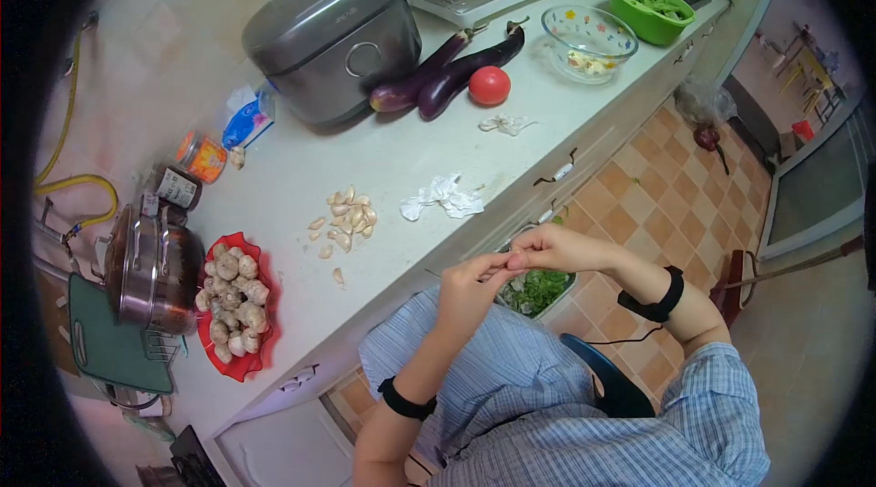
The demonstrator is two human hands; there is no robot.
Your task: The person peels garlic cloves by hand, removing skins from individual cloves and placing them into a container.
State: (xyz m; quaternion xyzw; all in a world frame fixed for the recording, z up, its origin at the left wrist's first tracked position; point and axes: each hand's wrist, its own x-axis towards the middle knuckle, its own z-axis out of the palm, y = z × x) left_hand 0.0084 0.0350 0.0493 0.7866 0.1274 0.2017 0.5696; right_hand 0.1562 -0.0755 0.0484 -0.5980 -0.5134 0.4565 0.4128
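Tiled wall (187,40) backs a pale counter (301,181), whose long front edge passes just beside the person's hands. Loose garlic cloves (345,215) lie scattered on it, set in from that edge between a red plate (246,365) of bulbs (239,300) and some crumpled white tissue (443,198). Each clove should handle as light and firm, perhaps slippery under its skin and easily bruised — best taken across its plump middle with thumb and forefinger. They lie wallward of the left hand (470,284), well apart from it, and farther from the right hand (552,248). Both hands meet off the front edge, fingertips pressed together — what they pinch, I cannot tell.
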